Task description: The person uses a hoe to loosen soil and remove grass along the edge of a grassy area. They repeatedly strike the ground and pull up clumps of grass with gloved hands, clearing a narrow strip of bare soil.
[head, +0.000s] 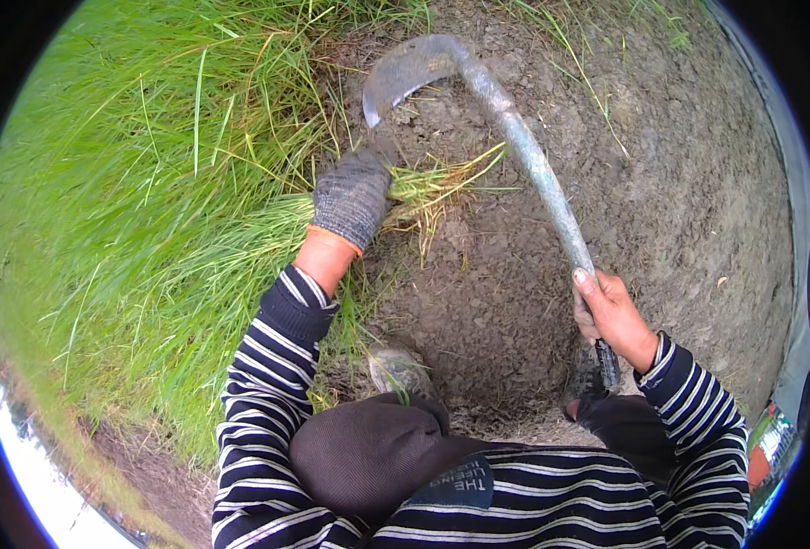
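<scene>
My left hand [353,195], in a grey knit glove with an orange cuff, is closed around a bunch of cut grass [432,189]. Yellowish stem ends stick out to its right, and green blades trail off to its left. In my bare right hand [607,305] is the lower end of a long-handled sickle [542,165]. Its metal shaft slants up and to the left, ending in a curved blade [411,72]. The blade's tip points down, a short way above my gloved hand and apart from it.
Tall green grass [144,178] stands thickly along the left. Bare, cracked soil [679,178] spreads across the middle and right. My shoes [401,370] rest on the soil close to my bent knees [370,446]. A pale strip [792,206] curves along the far right edge.
</scene>
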`<state>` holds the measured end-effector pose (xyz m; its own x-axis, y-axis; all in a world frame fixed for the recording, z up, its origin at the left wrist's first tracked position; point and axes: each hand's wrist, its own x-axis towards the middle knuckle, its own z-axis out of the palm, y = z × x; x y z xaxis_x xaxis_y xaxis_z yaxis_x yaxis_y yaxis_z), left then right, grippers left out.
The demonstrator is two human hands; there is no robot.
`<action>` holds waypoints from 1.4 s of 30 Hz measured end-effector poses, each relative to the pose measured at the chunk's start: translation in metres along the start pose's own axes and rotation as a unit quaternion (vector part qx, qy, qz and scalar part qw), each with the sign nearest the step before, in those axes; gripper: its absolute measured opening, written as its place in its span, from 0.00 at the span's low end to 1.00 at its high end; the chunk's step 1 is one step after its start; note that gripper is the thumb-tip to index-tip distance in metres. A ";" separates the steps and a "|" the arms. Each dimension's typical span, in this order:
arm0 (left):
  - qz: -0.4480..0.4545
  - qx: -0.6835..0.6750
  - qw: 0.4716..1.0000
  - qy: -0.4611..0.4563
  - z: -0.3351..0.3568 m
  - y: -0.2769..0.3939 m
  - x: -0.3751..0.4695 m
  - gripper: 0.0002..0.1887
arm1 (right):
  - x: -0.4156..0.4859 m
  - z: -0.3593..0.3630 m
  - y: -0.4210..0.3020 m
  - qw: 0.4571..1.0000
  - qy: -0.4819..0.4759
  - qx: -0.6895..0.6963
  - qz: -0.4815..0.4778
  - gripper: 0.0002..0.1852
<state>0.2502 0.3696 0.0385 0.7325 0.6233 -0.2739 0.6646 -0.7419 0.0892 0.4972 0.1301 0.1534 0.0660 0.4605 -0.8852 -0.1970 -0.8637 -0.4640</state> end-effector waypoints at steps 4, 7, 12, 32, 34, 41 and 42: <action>0.071 -0.023 0.996 -0.046 0.013 0.011 -0.052 0.13 | -0.019 -0.030 0.003 0.968 0.035 -0.237 -0.075 0.19; 0.114 -0.079 0.985 -0.105 0.008 0.012 -0.070 0.14 | -0.026 -0.052 -0.004 0.981 0.010 -0.186 -0.055 0.19; 0.135 -0.059 0.946 -0.288 -0.014 0.020 -0.056 0.21 | -0.013 -0.081 -0.031 0.992 0.001 -0.114 -0.058 0.19; -0.038 -0.107 0.992 -0.056 0.003 0.054 -0.065 0.24 | 0.023 -0.108 -0.051 0.944 -0.060 -0.316 -0.070 0.22; -0.068 -0.147 0.986 -0.048 0.007 0.058 -0.065 0.24 | 0.024 -0.108 -0.055 0.966 -0.043 -0.243 -0.080 0.22; -0.149 -0.161 0.975 -0.029 0.011 0.071 -0.064 0.21 | 0.032 -0.102 -0.061 0.915 -0.015 -0.388 -0.106 0.20; -0.151 -0.160 0.975 -0.037 0.010 0.073 -0.064 0.22 | 0.029 -0.102 -0.062 0.947 -0.057 -0.308 -0.069 0.21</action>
<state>0.2505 0.2731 0.0524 0.4910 0.7737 -0.4003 0.8692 -0.4048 0.2839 0.6106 0.1758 0.1532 -0.0641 0.5669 -0.8213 0.4158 -0.7330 -0.5384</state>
